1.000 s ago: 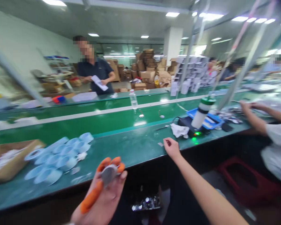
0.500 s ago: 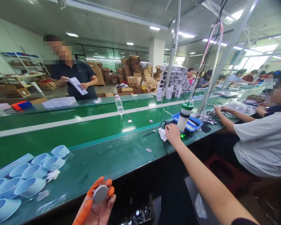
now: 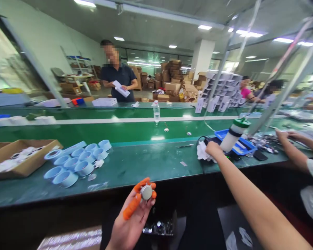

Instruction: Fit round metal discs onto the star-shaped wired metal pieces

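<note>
My left hand (image 3: 131, 218), with orange covers on some fingertips, is raised below the bench edge and pinches a small round grey disc (image 3: 146, 192). My right arm stretches out to the right. My right hand (image 3: 213, 148) rests closed on a crumpled white cloth (image 3: 202, 152) lying on the green bench, beside a white bottle with a green cap (image 3: 233, 134) that stands in a blue tray (image 3: 246, 145).
Several light blue rings (image 3: 77, 162) and a cardboard box (image 3: 21, 158) sit on the bench at left. A green conveyor (image 3: 120, 128) carries a water bottle (image 3: 156, 111). A person holding papers (image 3: 117, 81) stands beyond. A co-worker's arms (image 3: 293, 151) work at right. A box of metal parts (image 3: 159, 227) lies below.
My right hand has gone from the bench middle out to the white cloth by the bottle. The view has swung left again, and my left hand keeps the disc.
</note>
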### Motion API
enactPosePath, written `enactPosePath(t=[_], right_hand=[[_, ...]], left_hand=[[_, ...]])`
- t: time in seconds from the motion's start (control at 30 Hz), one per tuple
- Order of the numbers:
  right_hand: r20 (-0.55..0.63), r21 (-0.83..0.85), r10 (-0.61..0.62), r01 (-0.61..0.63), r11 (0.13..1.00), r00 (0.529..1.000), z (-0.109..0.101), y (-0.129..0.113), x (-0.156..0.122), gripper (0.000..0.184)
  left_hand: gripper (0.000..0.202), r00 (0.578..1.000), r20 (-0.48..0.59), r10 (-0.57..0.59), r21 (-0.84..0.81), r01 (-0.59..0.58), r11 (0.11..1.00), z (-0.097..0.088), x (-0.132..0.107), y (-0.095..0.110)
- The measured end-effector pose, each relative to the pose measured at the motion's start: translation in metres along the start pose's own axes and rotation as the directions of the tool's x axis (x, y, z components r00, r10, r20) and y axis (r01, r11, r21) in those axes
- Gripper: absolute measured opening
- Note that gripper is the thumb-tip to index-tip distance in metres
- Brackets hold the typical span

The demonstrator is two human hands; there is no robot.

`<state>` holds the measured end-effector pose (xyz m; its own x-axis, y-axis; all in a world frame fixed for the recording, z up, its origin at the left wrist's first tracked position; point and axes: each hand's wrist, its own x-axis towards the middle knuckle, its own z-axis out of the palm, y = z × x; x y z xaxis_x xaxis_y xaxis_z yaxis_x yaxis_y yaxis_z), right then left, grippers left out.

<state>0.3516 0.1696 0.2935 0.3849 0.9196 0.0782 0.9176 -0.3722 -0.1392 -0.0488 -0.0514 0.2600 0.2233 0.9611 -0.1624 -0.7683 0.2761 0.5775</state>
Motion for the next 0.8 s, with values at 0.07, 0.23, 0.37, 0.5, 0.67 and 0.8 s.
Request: enactPosePath(t=[0.07, 0.23, 0.37, 0.5, 0.67, 0.8], right_hand=[[-0.002, 0.021, -0.003, 0.003, 1.0, 1.0, 0.0, 0.0, -0.002, 0.034], [-0.433, 0.159, -0.176, 0.268, 0.95, 0.884, -0.002, -0.024, -0.053, 0.027], [-0.563, 0.208, -0.422, 0.615, 0.76, 0.711, -0.008, -0.065, -0.147, 0.018], [-0.458, 0.52, -0.539, 0.704, 0.483, 0.707, -0.013, -0.1, -0.223, 0.018], [-0.258, 0.928, -0.526, 0.36, 0.1, 0.81, -0.01, -0.108, -0.243, 0.013], [-0.102, 0.994, -0.588, 0.06, -0.091, 0.802, -0.001, -0.106, -0.239, 0.004]], left_hand=[[0.038, 0.999, 0.024, 0.033, -0.037, -0.032, 0.999, 0.008, 0.001, -0.003], [0.036, 0.992, 0.006, 0.128, -0.062, -0.127, 0.99, 0.028, 0.011, -0.012], [0.043, 0.926, -0.097, 0.366, 0.256, -0.332, 0.908, 0.036, 0.025, -0.02], [0.04, 0.785, 0.047, 0.617, 0.703, -0.465, 0.538, 0.031, 0.035, -0.026], [0.038, 0.821, 0.156, 0.55, 0.75, -0.461, 0.475, 0.029, 0.03, -0.027], [0.035, 0.875, 0.13, 0.467, 0.639, -0.434, 0.635, 0.034, 0.025, -0.027]])
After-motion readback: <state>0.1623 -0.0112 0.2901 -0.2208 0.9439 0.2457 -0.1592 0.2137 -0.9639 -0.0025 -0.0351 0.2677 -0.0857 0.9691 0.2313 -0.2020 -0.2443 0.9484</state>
